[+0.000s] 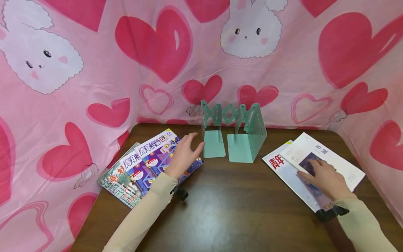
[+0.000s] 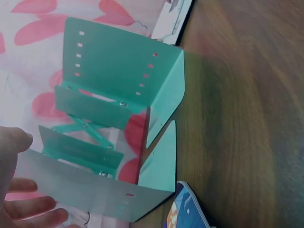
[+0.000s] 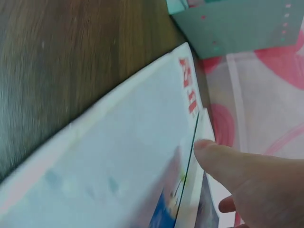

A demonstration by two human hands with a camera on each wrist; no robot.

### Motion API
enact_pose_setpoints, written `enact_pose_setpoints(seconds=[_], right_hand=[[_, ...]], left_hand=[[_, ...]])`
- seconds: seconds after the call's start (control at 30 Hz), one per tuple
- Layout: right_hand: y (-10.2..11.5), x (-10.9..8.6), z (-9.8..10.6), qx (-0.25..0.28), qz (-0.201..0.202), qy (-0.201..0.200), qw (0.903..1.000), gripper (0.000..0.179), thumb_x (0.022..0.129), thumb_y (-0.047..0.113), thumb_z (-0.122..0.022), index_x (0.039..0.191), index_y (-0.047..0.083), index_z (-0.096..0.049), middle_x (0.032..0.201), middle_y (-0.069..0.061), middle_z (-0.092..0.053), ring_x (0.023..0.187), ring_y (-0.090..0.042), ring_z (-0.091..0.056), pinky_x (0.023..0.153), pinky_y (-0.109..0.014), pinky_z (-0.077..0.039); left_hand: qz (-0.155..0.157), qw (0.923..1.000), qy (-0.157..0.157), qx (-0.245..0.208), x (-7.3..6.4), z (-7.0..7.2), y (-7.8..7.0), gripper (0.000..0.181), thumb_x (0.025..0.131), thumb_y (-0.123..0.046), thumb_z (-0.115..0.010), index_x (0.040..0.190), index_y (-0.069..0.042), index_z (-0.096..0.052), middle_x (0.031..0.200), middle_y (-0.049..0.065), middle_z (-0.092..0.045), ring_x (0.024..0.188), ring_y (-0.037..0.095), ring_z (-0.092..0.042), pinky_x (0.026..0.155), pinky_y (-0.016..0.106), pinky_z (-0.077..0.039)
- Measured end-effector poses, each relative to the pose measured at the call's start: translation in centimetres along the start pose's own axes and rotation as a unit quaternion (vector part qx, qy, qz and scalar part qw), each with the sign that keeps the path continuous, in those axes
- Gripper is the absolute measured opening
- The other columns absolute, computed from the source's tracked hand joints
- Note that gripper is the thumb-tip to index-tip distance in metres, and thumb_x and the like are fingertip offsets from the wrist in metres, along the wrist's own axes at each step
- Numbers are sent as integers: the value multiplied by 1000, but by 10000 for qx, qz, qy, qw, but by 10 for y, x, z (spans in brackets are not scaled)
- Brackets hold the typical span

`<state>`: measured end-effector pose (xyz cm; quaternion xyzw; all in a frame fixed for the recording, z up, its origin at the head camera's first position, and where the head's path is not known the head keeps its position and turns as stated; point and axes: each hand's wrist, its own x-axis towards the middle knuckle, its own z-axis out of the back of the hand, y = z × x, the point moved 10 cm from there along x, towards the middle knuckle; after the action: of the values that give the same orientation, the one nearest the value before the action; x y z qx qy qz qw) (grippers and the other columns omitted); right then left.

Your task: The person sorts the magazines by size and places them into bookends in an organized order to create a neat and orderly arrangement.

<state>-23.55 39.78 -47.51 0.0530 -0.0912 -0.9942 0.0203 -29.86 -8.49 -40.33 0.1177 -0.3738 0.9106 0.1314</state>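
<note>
A mint-green expandable bookend [image 1: 259, 129] stands at the back middle of the table, two base plates flat on the wood. My left hand [image 1: 184, 155] is over the right part of a fanned pile of purple magazines [image 1: 143, 176], close to the bookend's left end. Its fingers are spread and hold nothing; in the left wrist view the bookend [image 2: 118, 61] lies beyond them. Over on the right, my right hand [image 1: 327, 180] is at a white magazine [image 1: 306, 140] with loosely bent fingers. Contact is hard to tell. Beneath that lies a pale magazine with red characters [image 1: 276, 161].
A green-covered magazine [image 1: 118, 185] sticks out at the left of the purple ones. Behind the brown table [image 1: 233, 210] hangs a pink cloth [image 1: 201, 49] with hearts and rabbits, close to the table's back edge and sides.
</note>
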Motion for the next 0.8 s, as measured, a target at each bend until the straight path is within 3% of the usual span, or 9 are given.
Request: enact_pose_setpoints(seconds=[0.33,0.53,0.8], right_hand=[[-26,4,-12,111,-515,427,9977,117,88,78,-60,147,-20,-32,134,-54,-30,118,-72,-35,88,-86,-35],[-28,6,-13,54,-529,545,9971,118,87,81,-57,148,-18,-34,132,-53,-33,117,-72,-39,87,-84,-39],[-18,8,-9,-173,-245,520,9982,112,88,76,-61,144,-18,-42,122,-52,-46,111,-71,-48,86,-81,-43]], left_hand=[[129,9998,139,-77,16,-13,-4,69,100,-46,-66,155,-9,-46,151,16,-56,136,34,-57,113,49,-46],[80,9995,62,-306,21,-16,-4,68,100,-41,-68,157,-10,-44,151,14,-57,134,33,-58,112,49,-46],[-48,9995,29,-323,28,-18,-8,64,100,-29,-71,154,-6,-46,140,19,-63,125,35,-64,107,50,-50]])
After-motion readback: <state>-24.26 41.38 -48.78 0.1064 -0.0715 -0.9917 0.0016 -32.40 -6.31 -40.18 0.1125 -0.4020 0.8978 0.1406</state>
